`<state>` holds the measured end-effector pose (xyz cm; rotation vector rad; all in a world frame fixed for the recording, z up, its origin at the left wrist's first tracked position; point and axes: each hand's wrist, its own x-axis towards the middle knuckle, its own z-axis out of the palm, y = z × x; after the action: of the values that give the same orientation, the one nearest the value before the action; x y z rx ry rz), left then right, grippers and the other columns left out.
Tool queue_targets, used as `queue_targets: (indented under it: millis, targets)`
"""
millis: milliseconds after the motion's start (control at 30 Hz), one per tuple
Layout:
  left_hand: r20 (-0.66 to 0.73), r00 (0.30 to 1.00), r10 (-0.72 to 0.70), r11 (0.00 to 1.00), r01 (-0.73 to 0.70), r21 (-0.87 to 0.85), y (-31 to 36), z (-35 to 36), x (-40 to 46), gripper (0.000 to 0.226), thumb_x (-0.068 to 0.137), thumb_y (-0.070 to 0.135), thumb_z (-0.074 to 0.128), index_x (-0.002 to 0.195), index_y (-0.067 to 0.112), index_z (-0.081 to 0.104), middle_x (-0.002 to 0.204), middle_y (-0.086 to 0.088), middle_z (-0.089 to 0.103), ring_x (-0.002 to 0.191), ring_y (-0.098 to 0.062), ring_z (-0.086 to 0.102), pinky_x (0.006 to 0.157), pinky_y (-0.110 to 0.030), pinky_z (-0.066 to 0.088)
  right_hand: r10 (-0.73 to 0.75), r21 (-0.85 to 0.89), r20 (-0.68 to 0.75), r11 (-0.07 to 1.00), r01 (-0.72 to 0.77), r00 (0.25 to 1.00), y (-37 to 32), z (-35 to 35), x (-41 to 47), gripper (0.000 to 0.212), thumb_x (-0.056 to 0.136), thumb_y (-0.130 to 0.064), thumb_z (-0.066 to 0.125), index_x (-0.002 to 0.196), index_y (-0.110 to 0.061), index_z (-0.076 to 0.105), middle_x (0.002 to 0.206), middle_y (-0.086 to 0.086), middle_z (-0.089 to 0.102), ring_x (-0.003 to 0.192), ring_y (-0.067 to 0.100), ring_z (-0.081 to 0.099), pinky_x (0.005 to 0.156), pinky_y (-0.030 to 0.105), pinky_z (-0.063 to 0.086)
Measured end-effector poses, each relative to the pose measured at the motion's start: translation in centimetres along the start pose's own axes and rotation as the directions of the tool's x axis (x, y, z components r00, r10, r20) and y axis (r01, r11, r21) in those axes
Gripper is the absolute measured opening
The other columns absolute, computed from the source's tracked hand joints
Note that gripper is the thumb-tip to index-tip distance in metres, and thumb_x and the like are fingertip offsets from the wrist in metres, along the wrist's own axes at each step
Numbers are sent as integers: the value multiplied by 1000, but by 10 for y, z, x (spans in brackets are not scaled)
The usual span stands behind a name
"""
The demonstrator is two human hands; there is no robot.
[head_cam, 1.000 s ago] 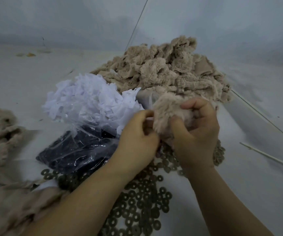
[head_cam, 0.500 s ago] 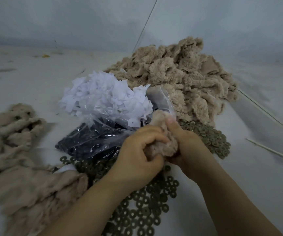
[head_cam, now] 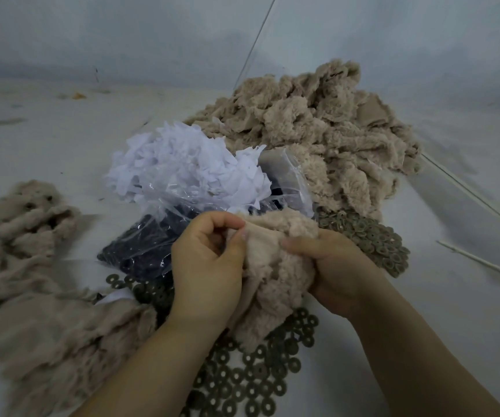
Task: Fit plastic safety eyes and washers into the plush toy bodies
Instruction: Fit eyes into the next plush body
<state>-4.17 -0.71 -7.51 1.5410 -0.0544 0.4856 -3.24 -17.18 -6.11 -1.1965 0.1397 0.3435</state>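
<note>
— Since a second ago, when both hands held the plush body (head_cam: 276, 266) up before the far plush pile (head_cam: 318, 130), it has come down low over the washers (head_cam: 251, 377) on the tabletop (head_cam: 453, 326).
— Meaning?
— Probably hunting for the eye spot; no eye or washer shows in the fingers.
— Grips?
— Left hand (head_cam: 206, 266) pinches the smooth inner fabric; right hand (head_cam: 333, 266) curls round the fleece.
— Room?
— Bag of black eyes (head_cam: 140, 245) and white scraps (head_cam: 188, 167) crowd the left; bare surface lies right, before the thin stick (head_cam: 483, 263).
</note>
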Motion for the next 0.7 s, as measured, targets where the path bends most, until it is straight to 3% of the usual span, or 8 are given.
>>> queue_targets:
  millis: [100, 200, 300, 367, 433, 567, 633, 700]
  targets:
    - [-13, 1000, -16, 1000, 16, -9, 0, -1, 0, 30, 91, 5, 64, 80, 33, 67, 59, 4, 61, 48, -6, 52, 45, -19, 43, -9, -6, -207, 1000, 8, 978, -1, -3, 4, 33, 86, 13, 48, 115, 11, 65, 104, 27, 71, 86, 39, 70, 81, 48, 60]
    - [9, 999, -35, 999, 35, -9, 0, -4, 0, 35, 92, 0, 61, 79, 33, 66, 57, 6, 59, 42, -7, 48, 41, -19, 40, 16, 104, -265, 995, 12, 964, -2, -7, 7, 35, 90, 4, 41, 114, 9, 67, 114, 35, 64, 91, 48, 60, 98, 58, 49]
    - [79, 995, -56, 998, 58, -21, 4, -3, -3, 29, 85, 1, 61, 80, 30, 66, 65, 2, 62, 47, -8, 49, 41, -23, 41, 50, 159, -231, 987, -13, 972, 0, -9, 8, 34, 100, -11, 40, 112, 0, 70, 112, 24, 72, 102, 39, 71, 82, 48, 60]
    - [130, 989, -64, 997, 69, -33, 8, -2, -5, 23, 78, 6, 62, 80, 28, 67, 71, -1, 63, 54, -9, 52, 45, -23, 44, 26, 127, -184, 992, -2, 983, 2, -6, 8, 34, 103, -16, 41, 116, -1, 70, 111, 21, 73, 102, 35, 72, 80, 44, 60]
    - [174, 982, -67, 997, 73, -25, 10, -3, -5, 21, 76, 10, 62, 82, 29, 66, 63, 1, 58, 50, -8, 49, 44, -22, 42, 6, 107, -170, 994, 13, 985, 3, -4, 7, 34, 103, -17, 42, 116, -1, 69, 111, 21, 73, 101, 35, 72, 77, 43, 62]
    - [232, 969, 84, 986, -116, 124, 11, -5, -5, 18, 81, 22, 72, 94, 34, 66, 55, 1, 48, 50, -7, 44, 50, -23, 43, -20, 43, -111, 999, 25, 994, 1, -3, 1, 35, 104, -18, 43, 116, 3, 68, 112, 26, 71, 102, 38, 71, 76, 43, 62]
    - [254, 952, 169, 946, -229, 229, 12, -4, -7, 27, 78, 36, 71, 104, 33, 67, 67, 13, 47, 60, -3, 47, 58, -13, 41, -22, 23, -65, 999, 23, 998, -1, -1, -3, 36, 99, -21, 50, 118, 5, 67, 114, 28, 70, 105, 41, 69, 80, 44, 62]
    - [283, 943, 175, 929, -253, 270, 12, -2, -8, 40, 76, 48, 68, 112, 30, 68, 89, 13, 51, 81, 1, 53, 71, -5, 40, -12, 35, -23, 999, 13, 1000, -2, 3, -5, 42, 92, -25, 57, 120, 6, 65, 117, 29, 68, 109, 43, 67, 86, 46, 60]
